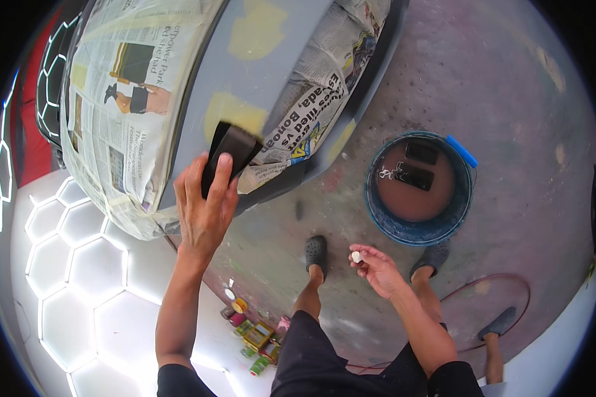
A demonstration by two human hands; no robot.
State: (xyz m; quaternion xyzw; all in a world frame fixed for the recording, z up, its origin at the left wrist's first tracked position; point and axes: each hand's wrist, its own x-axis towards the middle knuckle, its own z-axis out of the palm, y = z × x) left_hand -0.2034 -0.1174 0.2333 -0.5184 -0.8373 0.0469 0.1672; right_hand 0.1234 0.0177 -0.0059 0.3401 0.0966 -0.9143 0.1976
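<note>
Your left hand (207,202) clasps the black sanding block (237,151), best laid flat across the yellow filler patch (234,108), while your right hand (379,270) pinches a white lump (357,257).

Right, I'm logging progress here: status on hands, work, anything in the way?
Left hand gripping black block at yellow patch on grey panel. Right hand holding small white piece, away from panel. Nothing visibly blocking; blue bucket on floor, apart from hands.
</note>
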